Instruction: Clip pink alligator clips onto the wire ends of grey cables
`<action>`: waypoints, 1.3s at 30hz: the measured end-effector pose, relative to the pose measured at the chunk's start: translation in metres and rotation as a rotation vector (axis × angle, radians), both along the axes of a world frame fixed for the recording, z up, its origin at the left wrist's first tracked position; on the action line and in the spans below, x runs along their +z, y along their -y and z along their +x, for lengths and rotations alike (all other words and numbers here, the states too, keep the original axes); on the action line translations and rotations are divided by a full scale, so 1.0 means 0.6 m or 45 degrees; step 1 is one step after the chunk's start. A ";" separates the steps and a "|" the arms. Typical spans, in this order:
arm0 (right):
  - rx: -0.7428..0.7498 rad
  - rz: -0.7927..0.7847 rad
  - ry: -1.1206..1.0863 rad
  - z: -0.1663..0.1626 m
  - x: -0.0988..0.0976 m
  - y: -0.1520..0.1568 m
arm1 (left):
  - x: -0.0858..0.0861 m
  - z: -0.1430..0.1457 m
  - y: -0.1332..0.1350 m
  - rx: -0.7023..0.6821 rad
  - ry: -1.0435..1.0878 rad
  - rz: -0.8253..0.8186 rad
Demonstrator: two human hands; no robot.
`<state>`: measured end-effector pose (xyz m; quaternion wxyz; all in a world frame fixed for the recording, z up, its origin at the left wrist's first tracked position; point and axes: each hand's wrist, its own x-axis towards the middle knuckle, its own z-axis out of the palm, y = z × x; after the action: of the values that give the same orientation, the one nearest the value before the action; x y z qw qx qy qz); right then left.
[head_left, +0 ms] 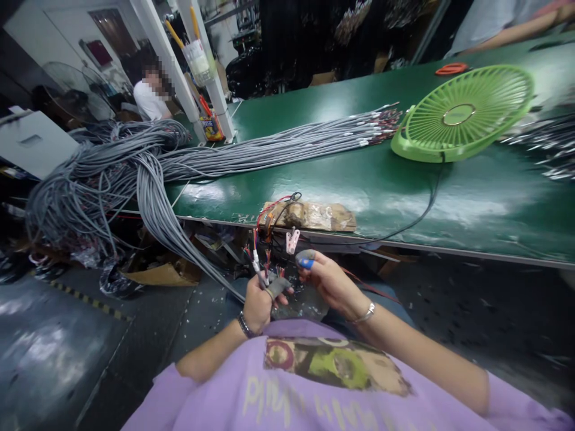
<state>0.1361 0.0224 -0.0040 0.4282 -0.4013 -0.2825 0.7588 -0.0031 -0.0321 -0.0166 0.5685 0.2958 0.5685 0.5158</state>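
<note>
My left hand (pixel 262 301) is closed around the end of a grey cable (pixel 193 254), with its thin coloured wires (pixel 259 258) sticking up from my fist. A grey finger cot covers one fingertip. My right hand (pixel 329 280) is beside it, fingers curled in a pinch with grey and blue finger cots on the tips, close to the wire ends. What it holds, if anything, is too small to make out. Both hands are over my lap, just below the edge of the green table (pixel 314 179).
A big bundle of grey cables (pixel 135 161) spills off the table's left end. A green fan (pixel 465 112) lies on the table, its black cord running to the edge. A brown taped block (pixel 314 215) sits at the front edge. Another person (pixel 150 93) sits far left.
</note>
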 end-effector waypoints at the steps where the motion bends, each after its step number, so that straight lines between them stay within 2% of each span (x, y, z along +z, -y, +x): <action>1: 0.048 0.010 0.022 0.000 0.001 0.004 | 0.000 -0.001 -0.001 -0.001 0.004 0.002; 5: 0.169 0.094 0.047 -0.007 0.000 0.014 | 0.000 0.000 -0.003 -0.032 -0.016 0.003; 11: 0.158 0.141 0.125 -0.016 -0.012 0.010 | -0.003 0.001 -0.001 -0.035 -0.051 0.001; 17: 0.121 0.136 0.170 -0.016 -0.014 0.009 | -0.010 0.000 -0.001 0.051 -0.060 0.010; 22: 0.125 0.070 0.045 -0.018 -0.014 0.012 | -0.013 0.002 -0.003 0.076 -0.056 0.029; 27: 0.005 -0.064 -0.176 -0.026 -0.022 0.025 | -0.006 0.005 -0.005 0.019 -0.038 0.011; 33: -0.054 -0.127 -0.258 -0.022 -0.031 0.027 | 0.012 0.011 -0.007 0.009 -0.003 0.029; 37: -0.232 -0.039 -0.262 0.008 -0.018 0.001 | 0.011 0.005 -0.002 0.000 0.017 -0.004; 39: -0.217 -0.052 -0.217 0.020 -0.004 -0.007 | 0.005 0.000 0.000 0.041 0.027 -0.016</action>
<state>0.1481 0.0268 -0.0065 0.5054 -0.3666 -0.1943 0.7566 -0.0029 -0.0324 -0.0135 0.5681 0.2775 0.5703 0.5245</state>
